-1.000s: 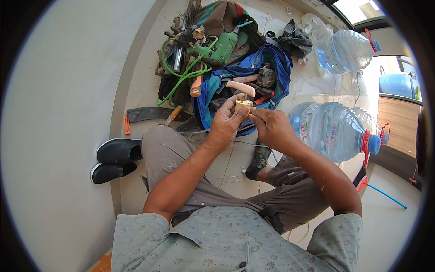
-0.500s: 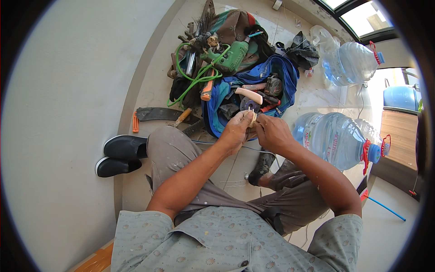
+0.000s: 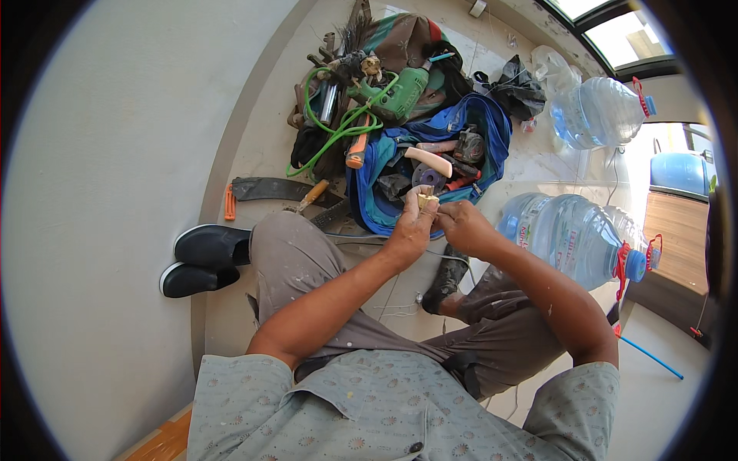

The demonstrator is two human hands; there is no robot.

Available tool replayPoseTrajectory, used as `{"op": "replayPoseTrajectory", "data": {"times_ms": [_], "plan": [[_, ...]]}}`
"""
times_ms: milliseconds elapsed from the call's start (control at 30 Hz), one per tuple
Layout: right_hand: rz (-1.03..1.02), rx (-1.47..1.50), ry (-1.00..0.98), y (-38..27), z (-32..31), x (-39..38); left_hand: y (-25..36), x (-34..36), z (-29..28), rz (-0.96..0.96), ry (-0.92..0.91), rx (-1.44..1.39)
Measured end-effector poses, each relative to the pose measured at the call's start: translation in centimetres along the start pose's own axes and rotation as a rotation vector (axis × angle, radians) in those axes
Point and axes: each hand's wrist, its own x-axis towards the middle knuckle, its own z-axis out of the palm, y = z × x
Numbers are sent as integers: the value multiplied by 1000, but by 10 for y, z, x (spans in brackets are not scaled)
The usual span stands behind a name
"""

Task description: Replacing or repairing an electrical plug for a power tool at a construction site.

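Note:
My left hand is closed around a small cream-coloured piece, possibly an electric plug, its top edge showing between thumb and fingers. Close beside it, my right hand has its fingers pinched together at the piece's side; what they grip is hidden. Both hands are held over the near edge of an open blue bag full of tools. Just beyond the fingers, inside the bag, are a pale curved handle and a grey disc.
A green drill with a green cord and an orange-handled tool lie behind the bag. Large water bottles stand at right. At left are black shoes, a dark blade and the wall.
Both hands have turned slightly around the small piece and stay together. Two thin prongs that stuck up from it earlier no longer show clearly. The view has shifted a little.

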Motion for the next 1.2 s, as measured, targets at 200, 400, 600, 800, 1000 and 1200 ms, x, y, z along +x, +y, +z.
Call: {"op": "replayPoseTrajectory", "data": {"times_ms": [200, 400, 600, 800, 1000, 1200], "plan": [[-8, -589, -281, -32, -5, -7, -12, -7, -8, -290, 54, -173], [-48, -651, -205, -26, 2, -4, -22, 5, -13, -507, 4, -268], [257, -103, -194, -10, -15, 10, 1, 8, -6, -270, 41, 80], [40, -266, -112, -22, -6, 4, -5, 7, -4, -258, 75, -73], [-167, -683, -222, -29, -6, -3, -12, 6, -13, -517, 36, -316], [-23, -380, -2, -7, 3, 1, -12, 23, -20, -500, -91, -299]]}}
